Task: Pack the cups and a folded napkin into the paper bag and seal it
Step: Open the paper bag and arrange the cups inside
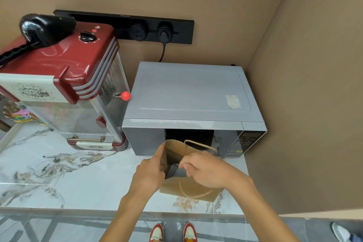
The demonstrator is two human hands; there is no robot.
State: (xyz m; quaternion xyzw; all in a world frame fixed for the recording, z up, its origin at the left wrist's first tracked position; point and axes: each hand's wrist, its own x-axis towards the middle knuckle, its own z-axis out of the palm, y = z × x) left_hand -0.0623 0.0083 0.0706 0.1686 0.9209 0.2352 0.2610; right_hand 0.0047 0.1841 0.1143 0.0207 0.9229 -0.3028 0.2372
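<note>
The brown paper bag stands open on the marble worktop, just in front of the grey microwave, with its mouth facing up toward the camera. One twine handle arches above the far rim; the other handle lies flat against the near panel, which is folded down toward the person. Something pale shows inside the bag, too hidden to tell what it is.

The left hand comes in from below with the forearm angled up and right. Its index finger is stretched out along the left edge of the bag, touching it near the top corner, while the other fingers curl in against the bag's side.

The right hand reaches from the right, palm down, over the mouth of the bag. Its fingers bend downward into the opening; whether they pinch anything cannot be told.

To the left stands a red popcorn machine. Shoes show on the floor below the worktop edge.
</note>
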